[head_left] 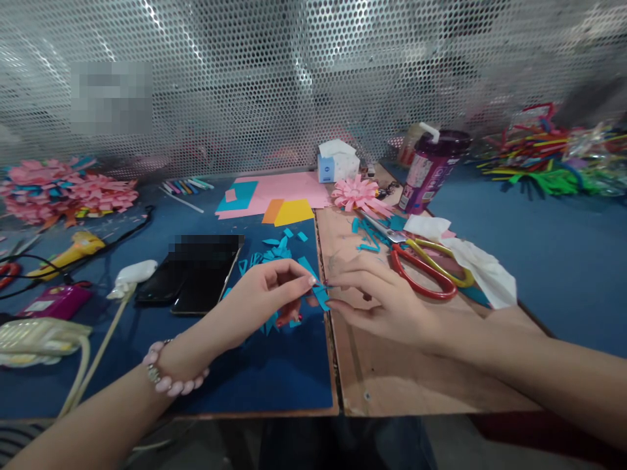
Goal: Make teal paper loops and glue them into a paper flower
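Observation:
A narrow blue paper strip [321,297] is held between my two hands, above the seam of the table. My left hand [274,290] pinches it between thumb and fingertips; a beaded bracelet circles that wrist. From the other side, my right hand [377,294] has thumb and fingers closed on the strip's edge. Beneath and behind my left hand lie several cut blue paper pieces [278,250], partly covered by it. Red-handled scissors [426,277] and yellow-handled scissors [443,260] rest just beyond my right hand.
Two dark phones [206,281] lie left of my hands. Behind are pink paper [284,188], yellow paper [294,212], a pink paper flower [356,194], a tissue box [337,166] and a purple cup [431,173] with a straw. A perforated metal panel [255,85] stands at the back.

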### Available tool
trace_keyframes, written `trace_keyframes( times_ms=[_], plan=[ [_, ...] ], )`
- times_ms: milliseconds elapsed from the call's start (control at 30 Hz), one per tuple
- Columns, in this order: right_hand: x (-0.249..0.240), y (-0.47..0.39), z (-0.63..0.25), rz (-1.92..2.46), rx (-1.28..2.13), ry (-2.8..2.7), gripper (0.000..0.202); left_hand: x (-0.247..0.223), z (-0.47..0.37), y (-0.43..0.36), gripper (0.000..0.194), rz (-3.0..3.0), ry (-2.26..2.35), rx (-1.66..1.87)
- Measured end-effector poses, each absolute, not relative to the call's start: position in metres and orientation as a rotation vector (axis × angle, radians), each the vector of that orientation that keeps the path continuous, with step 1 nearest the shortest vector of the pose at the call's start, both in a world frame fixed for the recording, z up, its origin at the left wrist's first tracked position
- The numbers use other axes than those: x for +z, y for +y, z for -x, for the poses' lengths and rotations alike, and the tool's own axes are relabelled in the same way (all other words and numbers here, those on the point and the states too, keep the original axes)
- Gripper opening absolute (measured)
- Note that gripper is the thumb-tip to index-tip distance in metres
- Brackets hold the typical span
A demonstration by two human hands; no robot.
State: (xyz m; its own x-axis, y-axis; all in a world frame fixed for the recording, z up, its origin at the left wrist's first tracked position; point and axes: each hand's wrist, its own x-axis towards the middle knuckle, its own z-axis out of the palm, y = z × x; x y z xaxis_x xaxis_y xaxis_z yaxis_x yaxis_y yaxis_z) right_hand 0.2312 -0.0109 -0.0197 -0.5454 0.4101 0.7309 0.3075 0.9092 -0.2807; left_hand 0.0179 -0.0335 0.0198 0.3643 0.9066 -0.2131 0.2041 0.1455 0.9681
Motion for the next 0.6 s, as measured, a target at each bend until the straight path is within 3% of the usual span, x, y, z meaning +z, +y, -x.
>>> trace_keyframes(
  times_ms=[600],
  plan=[
    [-0.0151,-0.0157,-0.2263,0.614,0.286,-2.122,0.006,0.0215,-0.0200,-0.0333,0.026,-1.238,1.172,0.656]
  ],
)
